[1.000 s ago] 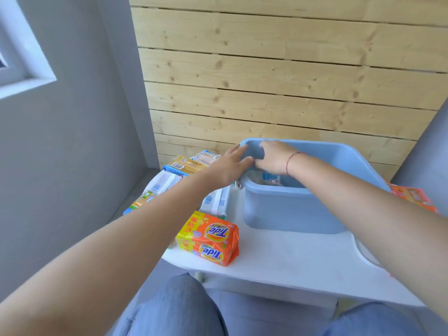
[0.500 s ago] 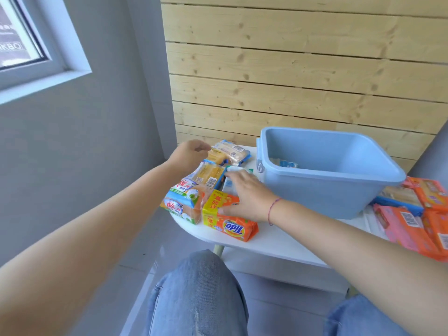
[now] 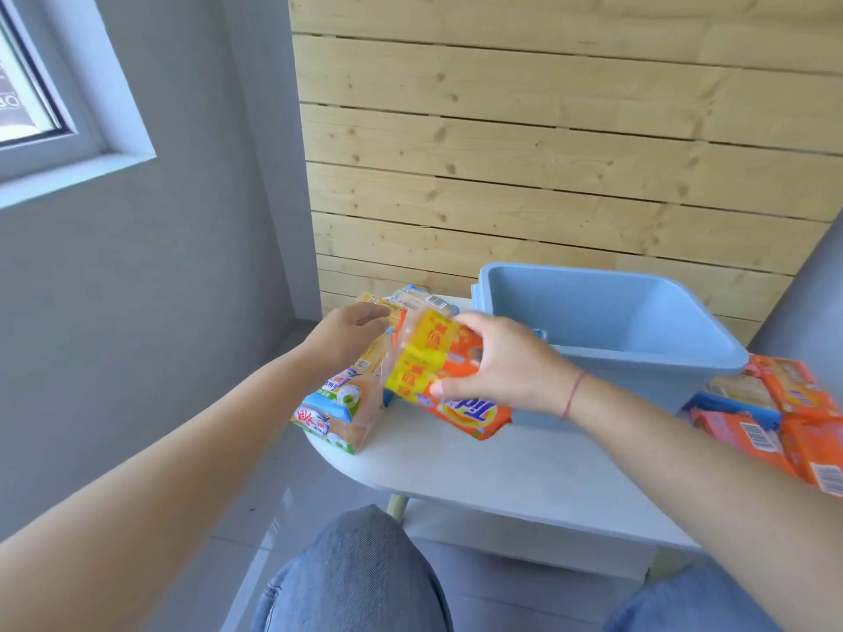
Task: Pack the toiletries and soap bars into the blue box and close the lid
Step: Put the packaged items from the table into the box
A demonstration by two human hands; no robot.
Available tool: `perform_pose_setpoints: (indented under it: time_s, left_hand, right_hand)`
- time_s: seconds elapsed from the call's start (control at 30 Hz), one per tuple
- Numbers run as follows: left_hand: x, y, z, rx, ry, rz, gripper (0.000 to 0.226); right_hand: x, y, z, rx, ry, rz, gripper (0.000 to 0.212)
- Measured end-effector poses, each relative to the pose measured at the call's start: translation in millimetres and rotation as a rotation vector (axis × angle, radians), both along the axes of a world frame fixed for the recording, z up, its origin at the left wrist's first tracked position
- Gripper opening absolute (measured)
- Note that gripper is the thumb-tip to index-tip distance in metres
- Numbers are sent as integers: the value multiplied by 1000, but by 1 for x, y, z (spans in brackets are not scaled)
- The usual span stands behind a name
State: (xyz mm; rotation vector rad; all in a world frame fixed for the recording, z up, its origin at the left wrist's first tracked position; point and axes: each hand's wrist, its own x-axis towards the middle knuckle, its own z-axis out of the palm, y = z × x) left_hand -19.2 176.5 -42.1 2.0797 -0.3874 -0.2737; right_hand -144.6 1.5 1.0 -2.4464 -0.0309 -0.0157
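Note:
The blue box (image 3: pixel 606 358) stands open on the white table (image 3: pixel 492 463), against the wooden wall. My right hand (image 3: pixel 506 364) grips an orange and yellow Tide soap pack (image 3: pixel 429 358), lifted and tilted just left of the box. My left hand (image 3: pixel 349 333) rests on a pile of wrapped soap bars (image 3: pixel 340 405) at the table's left end, fingers curled over a yellowish pack. More orange soap packs (image 3: pixel 775 421) lie to the right of the box. A small blue item (image 3: pixel 539 333) shows just over the box's near rim.
The table's rounded left edge is close to the soap pile. A grey wall with a window (image 3: pixel 27 102) is on the left. My knees in blue jeans (image 3: pixel 356 577) sit below the table's front edge.
My right hand has closed on the Tide pack and raised it off the table, tilting it toward the box. My left hand stays on the pile at the left.

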Motion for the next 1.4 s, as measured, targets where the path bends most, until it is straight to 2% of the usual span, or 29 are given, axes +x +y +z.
perform_pose_setpoints:
  time_s: [0.07,0.13,0.2,0.27,0.37,0.5,0.57,0.67,0.73,0.83,0.87,0.9,1.0,1.13,1.23,1.3,1.4]
  left_hand:
    - [-5,-19,8,-83,16,-56,24]
    - [-11,-39,14,-134,55,-92,31]
    - [-15,-64,18,-139,102,-170,48]
    - [-19,-82,17,-98,152,-258,57]
    - [-20,-99,11,-26,181,-283,63]
    - [-17,-99,1,-66,185,-299,69]
    - [-15,-94,-4,-70,197,-332,72]
    - [-11,-89,-10,-76,223,-380,74]
    - [-10,-89,-11,-82,225,-400,73]
    - [-8,-89,-12,-84,223,-410,77]
    - [-8,-89,-12,-82,222,-407,78]
    - [-8,-89,-13,-81,220,-404,78]
    - [-9,-90,-12,-65,217,-403,79]
    - [-10,-89,-9,-25,214,-388,80]
    - [-16,-90,-6,2,191,-381,72]
    - [-20,-86,-1,6,125,-343,66]
    - [-19,-73,8,-57,34,-263,41]
  right_hand:
    - [2,-29,32,355,-80,-71,37]
    - [10,-62,55,449,-151,-203,21]
    - [16,-99,66,367,-154,-324,18]
    - [23,-128,62,223,-106,-392,29]
    - [33,-151,41,-147,108,-518,59]
    - [48,-149,11,-394,444,-546,46]
    - [57,-144,3,-506,554,-559,58]
    - [72,-142,-6,-627,619,-545,75]
    - [79,-142,-12,-552,703,-533,75]
    - [81,-148,-22,-204,864,-529,57]
    - [80,-152,-25,-114,893,-534,48]
    - [79,-156,-27,-59,911,-537,48]
    - [78,-160,-32,-92,952,-508,55]
    - [78,-150,-31,-327,953,-420,64]
    - [71,-139,-17,-481,921,-405,57]
    - [71,-128,-4,-614,671,-444,53]
    - [72,-109,16,-386,127,-635,58]
